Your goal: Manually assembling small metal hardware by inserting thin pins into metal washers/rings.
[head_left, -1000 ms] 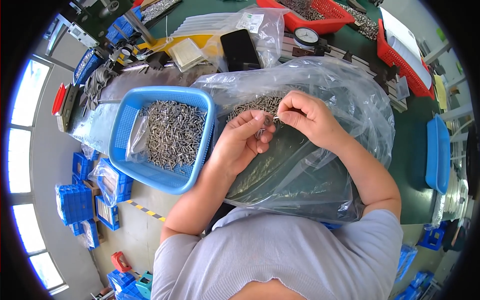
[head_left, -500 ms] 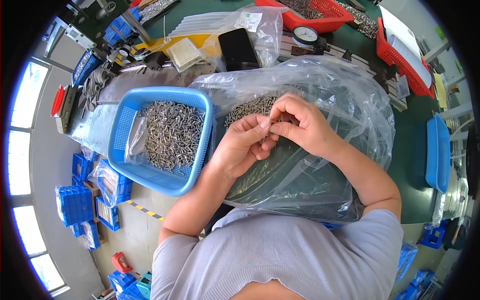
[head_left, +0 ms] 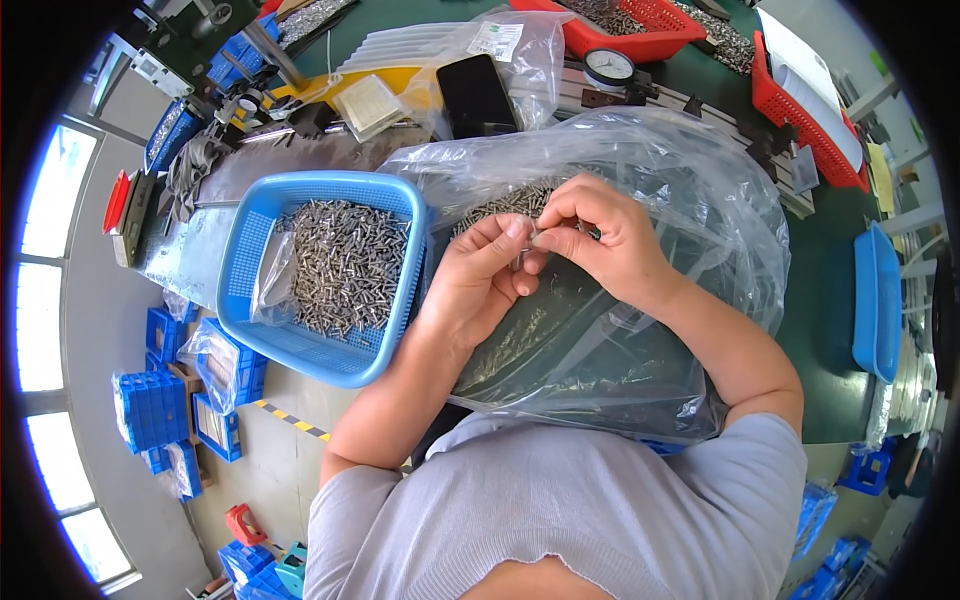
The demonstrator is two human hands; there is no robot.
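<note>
My left hand [head_left: 478,275] and my right hand [head_left: 612,240] meet fingertip to fingertip above a clear plastic bag [head_left: 700,270]. Between thumb and fingers the left one grips at least one small metal pin [head_left: 518,262], partly hidden. The right thumb and forefinger are pinched together at the same spot; a tiny piece there is too small to make out. Just beyond the hands a pile of small metal pins [head_left: 505,205] lies on the plastic. Many more metal pins [head_left: 350,265] fill a blue basket [head_left: 232,265] to the left, beside a small plastic bag [head_left: 275,275].
Behind the bag are a black phone [head_left: 477,95], a flat clear case [head_left: 368,107] and a dial gauge [head_left: 609,67] by a metal rail. Red baskets [head_left: 640,45] stand at the far side. A blue tray [head_left: 876,305] sits at the right, blue crates [head_left: 150,410] on the floor left.
My fingertips have drawn slightly apart and shifted a little to the left. My left hand has tilted, so a pin between its fingers shows more. The basket and bag stay put.
</note>
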